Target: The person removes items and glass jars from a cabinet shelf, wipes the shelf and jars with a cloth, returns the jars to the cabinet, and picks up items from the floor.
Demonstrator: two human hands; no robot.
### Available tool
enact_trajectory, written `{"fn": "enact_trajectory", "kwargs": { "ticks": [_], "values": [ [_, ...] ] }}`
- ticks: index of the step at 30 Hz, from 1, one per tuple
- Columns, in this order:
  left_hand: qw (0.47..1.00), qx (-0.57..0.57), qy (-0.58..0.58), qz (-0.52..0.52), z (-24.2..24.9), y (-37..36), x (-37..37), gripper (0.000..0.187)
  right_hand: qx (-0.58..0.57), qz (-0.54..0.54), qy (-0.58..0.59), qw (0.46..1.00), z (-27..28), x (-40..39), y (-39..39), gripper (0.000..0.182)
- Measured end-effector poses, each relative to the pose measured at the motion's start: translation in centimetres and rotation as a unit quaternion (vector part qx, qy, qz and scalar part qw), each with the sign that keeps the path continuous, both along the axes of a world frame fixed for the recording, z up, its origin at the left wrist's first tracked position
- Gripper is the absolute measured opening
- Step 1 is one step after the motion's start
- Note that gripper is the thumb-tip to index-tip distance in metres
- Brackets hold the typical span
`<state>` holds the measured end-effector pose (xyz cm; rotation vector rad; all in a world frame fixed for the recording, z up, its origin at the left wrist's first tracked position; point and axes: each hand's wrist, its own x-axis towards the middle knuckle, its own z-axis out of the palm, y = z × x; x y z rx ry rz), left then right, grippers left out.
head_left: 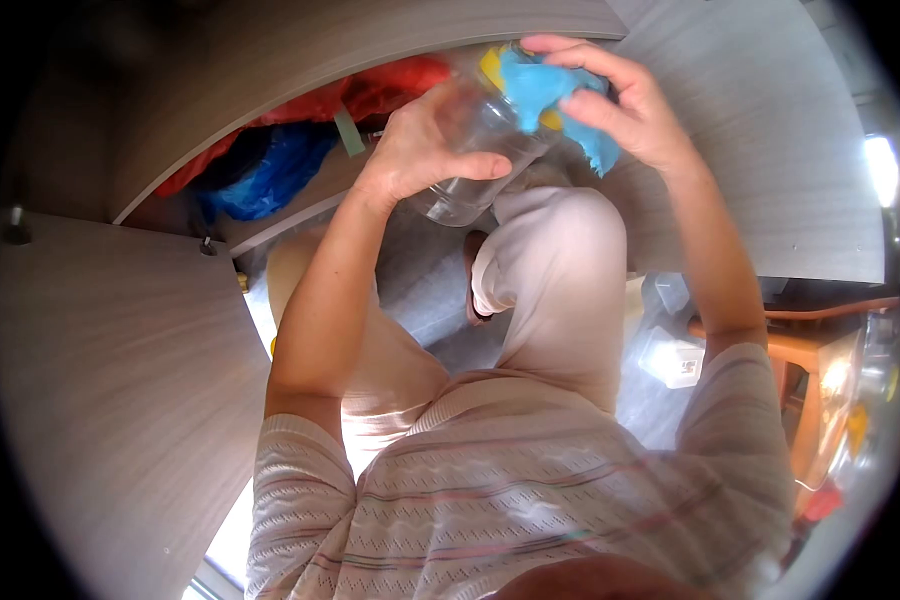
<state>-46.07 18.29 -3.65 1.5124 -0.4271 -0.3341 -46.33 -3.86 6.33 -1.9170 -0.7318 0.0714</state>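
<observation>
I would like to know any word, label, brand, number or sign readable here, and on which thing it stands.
None can be read.
Clear jar: no lettering can be made out.
White object, right side of the picture: small dark mark, too blurred to read.

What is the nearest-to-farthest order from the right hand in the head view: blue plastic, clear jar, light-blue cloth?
1. Light-blue cloth: held in the right hand.
2. Clear jar: just lower left of the cloth.
3. Blue plastic: well over to the left.
</observation>
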Motion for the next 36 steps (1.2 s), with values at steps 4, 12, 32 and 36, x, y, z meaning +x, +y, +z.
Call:
{"fn": "enact_trajectory", "kwargs": {
  "ticks": [4, 12, 32, 36],
  "values": [
    [1.000, 0.007, 0.002, 0.010, -0.1, -0.2, 0.0, 0.112, 0.006, -0.028, 0.090, 0.996, -0.3, -0.7, 0.1, 0.026],
    [0.996, 0.083, -0.028, 0.031, 1.3, -0.2, -1.0, 0.110, -0.035, -0.011, 0.091, 0.995, -0.1, 0.2, -0.2, 0.039],
    [0.876, 0.365, -0.275, 0.150, 0.3, -0.5, -1.9, 0.092, -0.213, -0.115, 0.056, 0.969, -2.5, 2.1, 1.3, 0.031],
    [0.844, 0.390, -0.338, 0.144, -0.1, -1.0, -2.4, 0.093, -0.174, -0.130, 0.137, 0.966, -4.2, 3.4, 0.6, 0.031]
  ]
}}
